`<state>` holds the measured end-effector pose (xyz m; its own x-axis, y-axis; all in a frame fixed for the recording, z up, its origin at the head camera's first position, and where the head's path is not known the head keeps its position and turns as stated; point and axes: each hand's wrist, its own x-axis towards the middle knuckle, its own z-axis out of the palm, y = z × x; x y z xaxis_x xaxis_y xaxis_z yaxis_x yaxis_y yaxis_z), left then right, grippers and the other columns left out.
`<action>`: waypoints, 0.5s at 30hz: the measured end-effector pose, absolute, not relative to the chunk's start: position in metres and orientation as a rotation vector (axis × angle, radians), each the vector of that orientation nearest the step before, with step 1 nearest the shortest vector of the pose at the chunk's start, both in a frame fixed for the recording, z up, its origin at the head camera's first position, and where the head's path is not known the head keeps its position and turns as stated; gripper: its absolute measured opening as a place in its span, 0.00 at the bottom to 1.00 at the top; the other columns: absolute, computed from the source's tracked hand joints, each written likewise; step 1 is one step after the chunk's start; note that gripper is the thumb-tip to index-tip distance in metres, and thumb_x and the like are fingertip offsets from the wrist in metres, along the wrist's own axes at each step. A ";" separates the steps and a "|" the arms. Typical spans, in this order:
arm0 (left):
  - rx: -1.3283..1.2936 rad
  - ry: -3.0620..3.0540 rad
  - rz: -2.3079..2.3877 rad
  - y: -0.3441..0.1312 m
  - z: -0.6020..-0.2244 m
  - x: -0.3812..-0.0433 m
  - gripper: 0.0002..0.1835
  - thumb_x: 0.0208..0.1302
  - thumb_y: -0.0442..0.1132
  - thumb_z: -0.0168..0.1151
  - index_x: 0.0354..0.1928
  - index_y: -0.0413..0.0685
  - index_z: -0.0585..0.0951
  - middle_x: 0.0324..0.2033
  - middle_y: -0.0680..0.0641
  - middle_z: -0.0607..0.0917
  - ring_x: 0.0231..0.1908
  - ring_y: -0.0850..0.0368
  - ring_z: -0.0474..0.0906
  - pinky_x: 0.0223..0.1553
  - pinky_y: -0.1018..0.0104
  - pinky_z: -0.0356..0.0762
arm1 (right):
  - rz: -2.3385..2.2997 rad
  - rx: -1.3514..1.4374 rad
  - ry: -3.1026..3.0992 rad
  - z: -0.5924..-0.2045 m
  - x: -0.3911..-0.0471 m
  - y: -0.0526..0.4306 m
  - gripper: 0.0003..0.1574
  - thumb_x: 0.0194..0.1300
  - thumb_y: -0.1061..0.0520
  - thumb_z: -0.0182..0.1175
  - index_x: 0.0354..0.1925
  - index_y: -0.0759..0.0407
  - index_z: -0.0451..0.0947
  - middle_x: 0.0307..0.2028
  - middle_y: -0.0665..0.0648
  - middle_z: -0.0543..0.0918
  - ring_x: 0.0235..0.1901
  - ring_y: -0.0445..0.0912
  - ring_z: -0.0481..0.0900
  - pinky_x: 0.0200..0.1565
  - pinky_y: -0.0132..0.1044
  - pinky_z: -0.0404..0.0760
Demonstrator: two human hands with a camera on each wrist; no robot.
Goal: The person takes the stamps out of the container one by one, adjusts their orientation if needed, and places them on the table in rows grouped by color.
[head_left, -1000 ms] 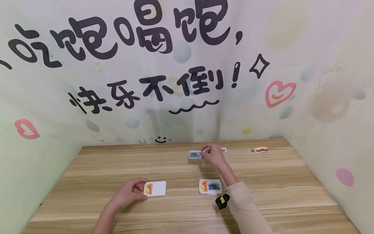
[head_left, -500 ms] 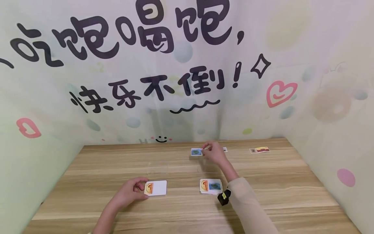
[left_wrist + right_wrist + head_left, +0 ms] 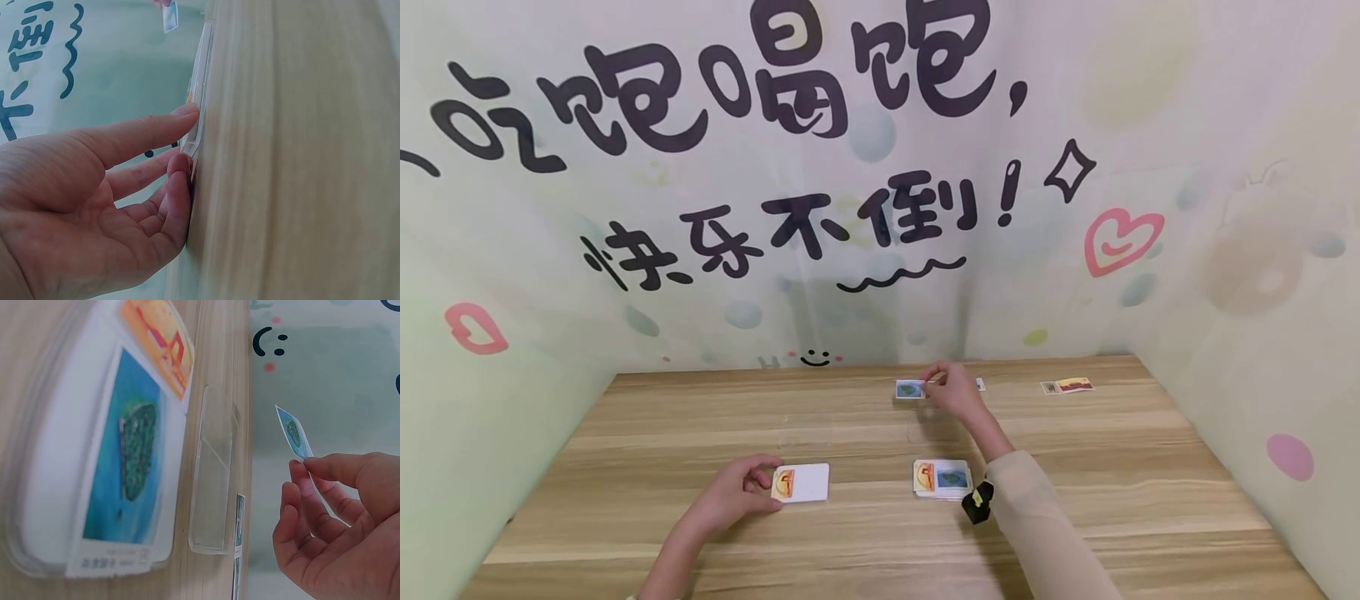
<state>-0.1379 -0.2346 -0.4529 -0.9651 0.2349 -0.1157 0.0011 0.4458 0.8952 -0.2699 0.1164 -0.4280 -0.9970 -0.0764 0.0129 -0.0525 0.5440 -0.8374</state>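
In the head view my left hand (image 3: pixel 736 498) holds the left end of a flat clear plastic case (image 3: pixel 811 482), thumb and fingers at its edges. White card and an orange stamp (image 3: pixel 784 483) show in it. The left wrist view has the thumb (image 3: pixel 186 110) on the case's edge. Farther back, my right hand (image 3: pixel 957 393) pinches a small blue stamp (image 3: pixel 909 389) with a green island, raised off the table. Its lower corner is between thumb and fingertip in the right wrist view. A second case (image 3: pixel 953 492), bearing an orange stamp and an island stamp, lies nearer the right forearm.
Clear plastic lids (image 3: pixel 807 431) (image 3: pixel 212 475) lie behind the two cases. At the back, a stamp strip (image 3: pixel 981 384) is partly hidden by the right hand, and a yellow-red stamp (image 3: pixel 1077 384) lies farther right. A black device (image 3: pixel 977 502) sits at the right sleeve. A printed curtain (image 3: pixel 700 325) hangs behind the table.
My right hand has shifted slightly to the right and back, carrying the island stamp. The left hand stays at its case.
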 end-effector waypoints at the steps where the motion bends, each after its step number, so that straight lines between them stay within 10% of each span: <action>1: 0.207 2.474 1.533 -0.235 -0.453 -0.138 0.32 0.53 0.24 0.76 0.61 0.22 0.77 0.36 0.44 0.76 0.32 0.56 0.68 0.32 0.71 0.69 | -1.483 -0.110 2.737 -0.428 -0.271 0.117 0.05 0.72 0.65 0.63 0.43 0.67 0.81 0.30 0.63 0.87 0.27 0.54 0.84 0.26 0.31 0.74; 15: 0.224 2.470 1.541 -0.235 -0.453 -0.138 0.32 0.53 0.24 0.76 0.61 0.22 0.77 0.36 0.44 0.76 0.32 0.56 0.68 0.32 0.71 0.69 | -1.452 -0.070 2.744 -0.434 -0.279 0.120 0.06 0.72 0.63 0.64 0.44 0.65 0.82 0.33 0.61 0.85 0.25 0.46 0.80 0.28 0.32 0.76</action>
